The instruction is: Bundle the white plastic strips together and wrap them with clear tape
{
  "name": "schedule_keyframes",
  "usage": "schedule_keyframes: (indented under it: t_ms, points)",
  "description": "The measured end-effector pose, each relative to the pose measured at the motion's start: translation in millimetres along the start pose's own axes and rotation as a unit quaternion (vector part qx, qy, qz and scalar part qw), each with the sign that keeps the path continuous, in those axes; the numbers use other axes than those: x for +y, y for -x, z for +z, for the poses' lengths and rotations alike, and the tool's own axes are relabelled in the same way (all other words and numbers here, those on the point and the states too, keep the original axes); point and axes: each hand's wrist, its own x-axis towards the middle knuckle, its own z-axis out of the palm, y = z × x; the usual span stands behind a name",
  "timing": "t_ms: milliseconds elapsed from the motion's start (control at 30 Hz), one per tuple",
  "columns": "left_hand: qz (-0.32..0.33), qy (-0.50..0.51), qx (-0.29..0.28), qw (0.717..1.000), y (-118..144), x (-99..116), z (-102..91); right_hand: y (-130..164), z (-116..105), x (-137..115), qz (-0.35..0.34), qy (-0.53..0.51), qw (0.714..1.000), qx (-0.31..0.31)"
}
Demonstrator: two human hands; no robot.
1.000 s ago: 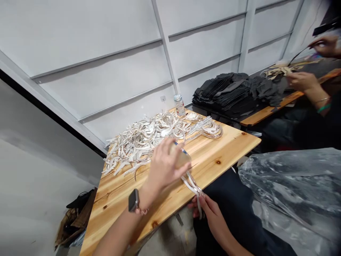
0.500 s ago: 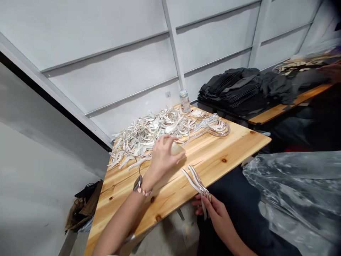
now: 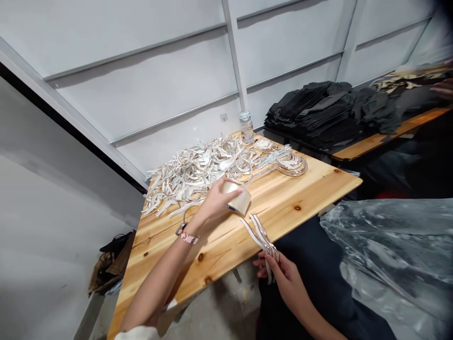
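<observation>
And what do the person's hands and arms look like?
The left hand has a dark watch and a pink band at its wrist, with a whitish sleeve further up the arm. The right hand shows nothing worn. Both are gloveless.

one pale block (image 3: 242,203), blue marking low on one side, held tilted in left hand (image 3: 215,201); curved white-and-brown strips (image 3: 259,235), bunched, tips fanned, gripped in right hand (image 3: 285,275).

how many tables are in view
2. The near table, in front of the person, bears a pile of pale strips; the far table, at right, bears stacked black sheets. Others may be hidden.
</observation>
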Motion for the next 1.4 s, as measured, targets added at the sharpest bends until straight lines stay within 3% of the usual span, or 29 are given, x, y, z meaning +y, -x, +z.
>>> schedule_keyframes:
  t_ms: [67, 167, 267, 333, 400, 467, 533, 633, 700, 733, 833, 900, 967, 1067, 1133, 1200, 1300, 1367, 1400]
  points:
    - [0.072, -0.083, 0.007, 0.994, 12.0, 5.2, 8.5, 0.5, 0.4, 1.8, -0.002, -0.001, 1.0, 0.003]
    - [0.21, -0.264, 0.005, 0.941, 49.2, 23.6, 48.9, 1.0, 0.9, 1.4, -0.021, 0.014, 1.0, -0.002]
    - [0.216, -0.322, 0.05, 0.92, 62.4, 29.7, 67.8, 0.3, -0.5, -0.1, -0.025, 0.02, 0.999, -0.015]
    - [0.178, -0.275, 0.038, 0.944, 46.7, 20.7, 51.8, -0.3, -2.7, 0.5, -0.018, 0.013, 1.0, -0.014]
    - [0.097, -0.191, 0.005, 0.977, 24.7, 8.9, 24.7, -0.2, -4.6, 2.5, -0.011, 0.013, 1.0, -0.012]
    - [0.05, -0.144, -0.003, 0.988, 13.6, 4.8, 7.6, 0.6, -5.3, 4.8, -0.007, 0.019, 1.0, -0.009]
    - [0.094, -0.184, -0.01, 0.978, 21.6, 11.7, 14.0, 1.7, -4.8, 6.1, -0.006, 0.023, 1.0, -0.008]
    - [0.199, -0.308, 0.008, 0.93, 50.5, 28.6, 48.7, 3.1, -3.9, 5.4, -0.017, 0.029, 0.999, -0.017]
    - [0.204, -0.336, 0.03, 0.919, 56.9, 31.4, 57.8, 3.5, -4.5, 4.2, -0.016, 0.028, 0.999, -0.021]
    - [0.2, -0.321, 0.029, 0.925, 52.8, 28.5, 53.4, 3.6, -5.2, 3.8, -0.011, 0.026, 0.999, -0.021]
    - [0.096, -0.202, -0.011, 0.974, 25.5, 11.0, 18.4, 3.5, -7.3, 3.6, 0.001, 0.019, 1.0, -0.014]
    - [0.059, -0.154, -0.012, 0.986, 16.9, 5.4, 4.2, 3.4, -7.6, 4.0, 0.004, 0.021, 1.0, -0.008]
    - [0.103, -0.196, -0.008, 0.975, 27.9, 11.4, 15.7, 3.6, -6.9, 3.9, 0.006, 0.023, 1.0, -0.01]
    - [0.193, -0.311, 0.036, 0.93, 61.9, 29.5, 60.5, 4.7, -6.0, 1.7, -0.008, 0.032, 0.999, -0.022]
    - [0.197, -0.33, 0.076, 0.92, 70.2, 33.5, 75.1, 5.2, -6.4, 0.0, -0.013, 0.03, 0.999, -0.029]
    - [0.171, -0.299, 0.043, 0.938, 55.5, 24.5, 62.6, 5.1, -7.3, -0.3, -0.01, 0.022, 0.999, -0.027]
    - [0.068, -0.177, -0.015, 0.982, 13.1, -0.9, 15.8, 3.9, -8.6, 2.5, -0.009, 0.02, 1.0, -0.017]
    - [0.018, -0.132, -0.013, 0.991, -1.1, -8.2, -4.1, 3.1, -8.6, 5.4, -0.007, 0.02, 1.0, -0.016]
    - [0.02, -0.136, -0.008, 0.991, 0.4, -5.8, -4.7, 3.0, -8.4, 6.7, -0.006, 0.018, 1.0, -0.017]
